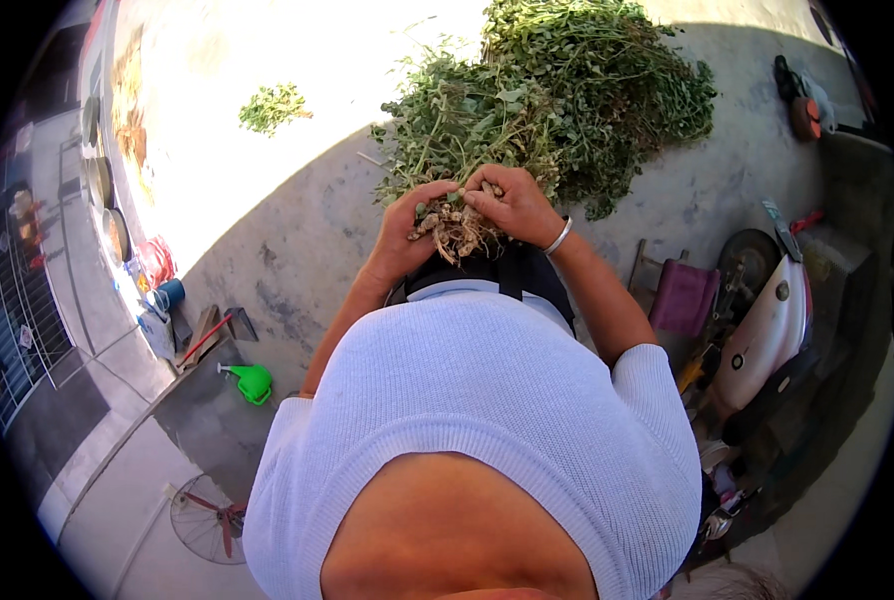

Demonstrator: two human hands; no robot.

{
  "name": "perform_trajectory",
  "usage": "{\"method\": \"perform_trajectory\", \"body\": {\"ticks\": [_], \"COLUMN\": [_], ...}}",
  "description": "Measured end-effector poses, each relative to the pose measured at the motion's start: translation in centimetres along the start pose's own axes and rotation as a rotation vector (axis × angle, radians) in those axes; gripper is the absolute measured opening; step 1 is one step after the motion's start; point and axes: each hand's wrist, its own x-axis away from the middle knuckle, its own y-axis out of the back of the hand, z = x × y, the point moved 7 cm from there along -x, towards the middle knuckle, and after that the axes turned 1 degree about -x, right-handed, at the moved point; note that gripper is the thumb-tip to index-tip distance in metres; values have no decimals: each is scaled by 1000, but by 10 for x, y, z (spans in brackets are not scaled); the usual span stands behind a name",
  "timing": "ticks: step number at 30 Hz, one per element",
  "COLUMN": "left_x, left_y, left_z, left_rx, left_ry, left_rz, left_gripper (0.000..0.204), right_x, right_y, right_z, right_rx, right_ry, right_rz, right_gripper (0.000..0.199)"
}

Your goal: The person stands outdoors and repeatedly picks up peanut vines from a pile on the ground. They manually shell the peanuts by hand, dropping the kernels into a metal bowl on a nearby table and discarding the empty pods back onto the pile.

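A bunch of peanut plants (454, 228) lies in front of my lap, its tan roots and pods toward me and its green stems pointing away. My left hand (408, 228) is closed around the left side of the root end. From the right, my right hand (518, 208) is closed at the base of the stems, with thumb and fingers curled in among the pods. A silver bangle (559, 236) circles my right wrist. Whether a single pod is pinched between the right fingertips is too small to tell.
A large heap of leafy plants (592, 90) spreads just beyond my hands. One small green bunch (273, 108) lies on sunlit concrete at far left. A green watering can (251, 383) and a fan (210, 520) stand left. A purple-seated chair (685, 298) and scooter (764, 335) are right.
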Motion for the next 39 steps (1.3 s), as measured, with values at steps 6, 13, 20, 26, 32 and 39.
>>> {"method": "perform_trajectory", "body": {"ticks": [6, 13, 20, 26, 32, 39], "left_x": [7, 10, 23, 21, 13, 14], "left_y": [5, 6, 15, 8, -4, -19], "left_z": [2, 5, 17, 8, -8, -3], "left_rx": [-119, -206, -127, -180, -212, -240], "left_ry": [-33, -112, -153, -127, -178, -162], "left_rz": [-76, -113, -88, -43, 45, 161], "left_gripper": [37, 34, 33, 33, 32, 35], "right_x": [8, 13, 19, 14, 6, 6], "right_y": [0, -10, 17, 4, -4, -9], "right_z": [16, 13, -67, -31, -34, -16], "right_rx": [213, 482, -723, -766, -257, 136], "right_ry": [146, 263, -385, -377, -406, -75], "right_rz": [-192, -415, -222, 125, 193, 365], "right_gripper": [12, 12, 17, 7, 12, 17]}}
